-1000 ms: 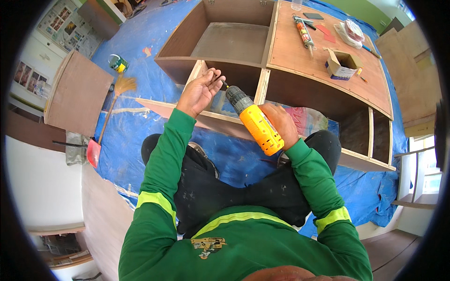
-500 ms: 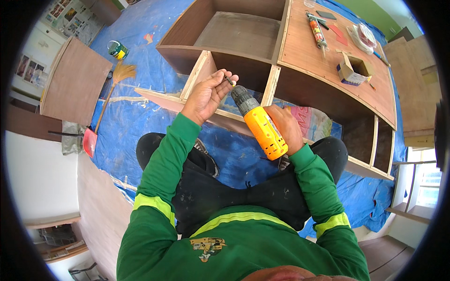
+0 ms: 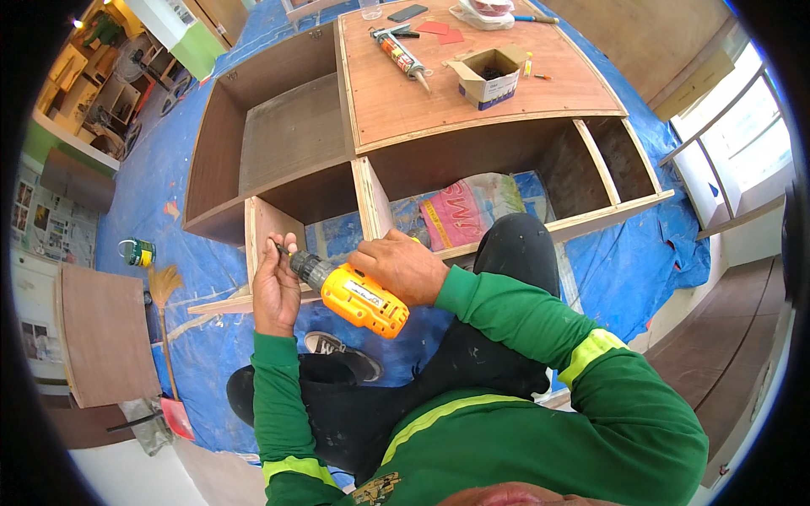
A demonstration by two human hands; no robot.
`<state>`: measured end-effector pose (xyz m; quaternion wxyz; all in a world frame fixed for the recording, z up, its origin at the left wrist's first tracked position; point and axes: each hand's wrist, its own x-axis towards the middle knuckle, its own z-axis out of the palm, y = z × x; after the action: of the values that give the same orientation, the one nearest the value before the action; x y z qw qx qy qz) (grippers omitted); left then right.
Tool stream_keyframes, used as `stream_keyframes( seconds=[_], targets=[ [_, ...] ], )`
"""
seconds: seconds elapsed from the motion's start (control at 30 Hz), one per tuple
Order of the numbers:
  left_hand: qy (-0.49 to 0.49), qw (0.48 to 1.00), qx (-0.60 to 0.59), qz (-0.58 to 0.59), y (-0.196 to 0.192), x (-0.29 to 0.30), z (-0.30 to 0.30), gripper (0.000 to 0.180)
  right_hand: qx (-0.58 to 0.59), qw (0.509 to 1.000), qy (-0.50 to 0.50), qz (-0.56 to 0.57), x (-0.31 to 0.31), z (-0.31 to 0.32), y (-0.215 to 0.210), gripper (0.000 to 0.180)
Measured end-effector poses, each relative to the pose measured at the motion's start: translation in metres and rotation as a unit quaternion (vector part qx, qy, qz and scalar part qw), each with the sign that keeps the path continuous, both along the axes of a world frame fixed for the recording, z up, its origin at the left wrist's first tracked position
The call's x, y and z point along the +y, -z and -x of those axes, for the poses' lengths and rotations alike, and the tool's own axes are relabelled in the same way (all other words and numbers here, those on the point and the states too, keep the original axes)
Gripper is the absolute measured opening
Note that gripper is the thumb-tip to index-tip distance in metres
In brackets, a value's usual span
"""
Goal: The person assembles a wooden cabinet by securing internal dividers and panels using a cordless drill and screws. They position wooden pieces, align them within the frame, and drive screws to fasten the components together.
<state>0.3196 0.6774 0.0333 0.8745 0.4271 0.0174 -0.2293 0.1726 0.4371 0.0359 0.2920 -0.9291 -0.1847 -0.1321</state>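
Observation:
My right hand [image 3: 403, 263] is wrapped round the handle of a yellow and black cordless drill [image 3: 364, 301], whose chuck points left. At the drill's nose, the fingers of my left hand [image 3: 277, 291] pinch a small dark screw [image 3: 282, 249], mostly hidden by the fingertips. Both hands hover above the near edge of a brown plywood cabinet carcass [image 3: 283, 215] lying on the floor. Its open compartments have pale, bare ply edges.
On the plywood top [image 3: 472, 51] lie a caulking gun [image 3: 400, 54], an open carton [image 3: 488, 80] with dark contents, a phone [image 3: 407, 13] and red paper [image 3: 450, 36]. Blue sheeting [image 3: 607, 278] covers the floor. A broom [image 3: 166, 337], red dustpan [image 3: 177, 417] and green can [image 3: 137, 252] stand left.
My view has swung to the right, so the cabinet and hands appear further left. The drill has turned to point more to the left; both hands keep their holds.

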Motion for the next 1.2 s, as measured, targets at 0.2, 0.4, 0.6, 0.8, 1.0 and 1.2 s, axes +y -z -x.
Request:
stream_keyframes(
  seconds=[0.2, 0.4, 0.6, 0.8, 1.0, 1.2],
  targets=[
    [0.014, 0.999, -0.021, -0.023, 0.014, -0.005, -0.005, 0.026, 0.0, 0.999, 0.035, -0.011, 0.012, -0.003, 0.001, 0.03],
    [-0.038, 0.998, 0.005, -0.048, 0.038, -0.019, -0.019, 0.016, 0.032, 0.993, 0.098, 0.056, 0.044, -0.013, -0.009, 0.024],
    [-0.029, 0.989, -0.023, -0.142, 0.025, -0.005, -0.053, 0.019, 0.034, 0.99, 0.123, 0.064, 0.079, -0.047, -0.017, 0.023],
    [0.119, 0.97, 0.006, -0.21, 0.036, 0.06, -0.144, 0.027, 0.053, 0.985, 0.143, 0.084, 0.139, -0.109, -0.017, 0.021],
    [0.144, 0.967, 0.027, -0.21, 0.049, 0.096, -0.194, 0.036, 0.064, 0.987, 0.135, 0.052, 0.182, -0.164, 0.0, 0.024],
    [0.143, 0.972, 0.033, -0.185, 0.06, 0.097, -0.216, 0.031, 0.092, 0.98, 0.17, 0.038, 0.192, -0.208, 0.025, 0.024]
  ],
)
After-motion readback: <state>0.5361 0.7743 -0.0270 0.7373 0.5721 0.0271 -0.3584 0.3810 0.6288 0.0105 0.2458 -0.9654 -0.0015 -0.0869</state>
